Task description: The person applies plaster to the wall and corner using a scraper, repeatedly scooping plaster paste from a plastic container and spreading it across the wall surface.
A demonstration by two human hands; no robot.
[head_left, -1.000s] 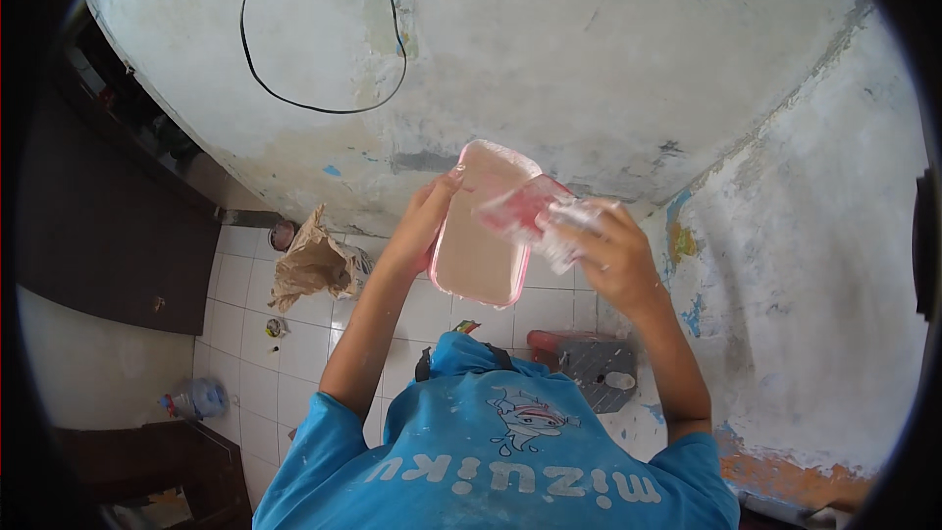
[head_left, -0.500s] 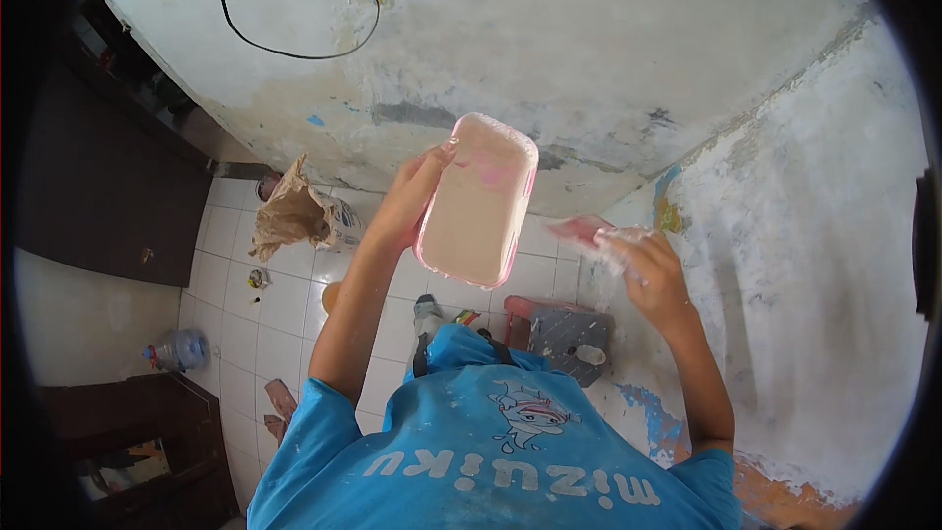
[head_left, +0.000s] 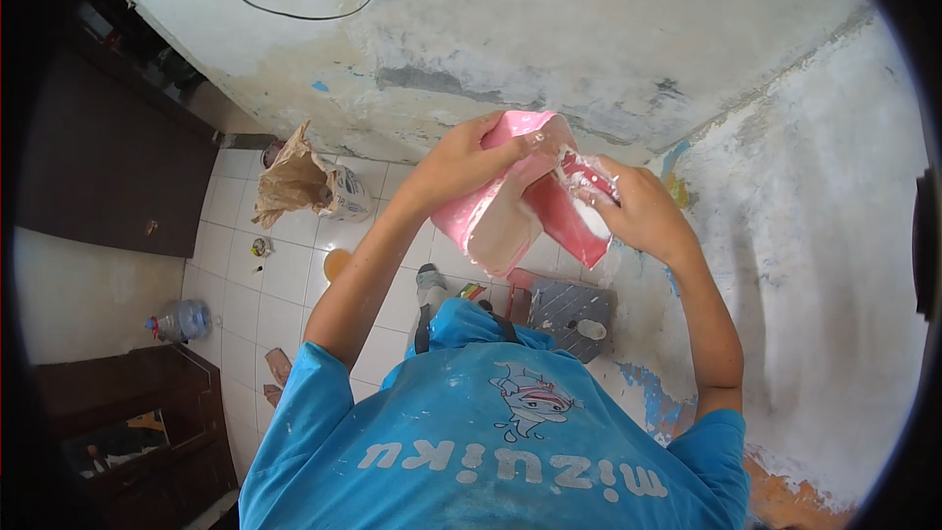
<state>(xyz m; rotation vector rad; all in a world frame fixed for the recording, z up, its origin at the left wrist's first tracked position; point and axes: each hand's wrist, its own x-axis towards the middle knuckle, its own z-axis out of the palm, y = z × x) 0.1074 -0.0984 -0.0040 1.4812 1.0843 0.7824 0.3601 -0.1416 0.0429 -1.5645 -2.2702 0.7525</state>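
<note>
My left hand point(head_left: 476, 162) is closed on the far left side of a pink plastic tray point(head_left: 456, 221), tilted toward the right, with pale beige wet material point(head_left: 500, 231) inside. My right hand point(head_left: 643, 211) grips a flat red scraper point(head_left: 564, 221) smeared with white paste, held against the tray's right side near its upper rim. White flecks are on both tools and on my fingers; exactly where the scraper's edge meets the tray is hard to make out.
Patchy plastered walls point(head_left: 589, 29) meet ahead, with a black cable loop point(head_left: 304, 15) high up. On the tiled floor point(head_left: 245, 285) stand an open paper sack point(head_left: 294, 182), a water jug point(head_left: 186, 322), a yellow round object point(head_left: 337, 265) and a grey box point(head_left: 569, 319). A dark door point(head_left: 108, 167) and cabinet point(head_left: 147, 422) are left.
The tray has moved right and tipped from face-up toward the right. The scraper, apart from it half a second ago, has come left against its rim.
</note>
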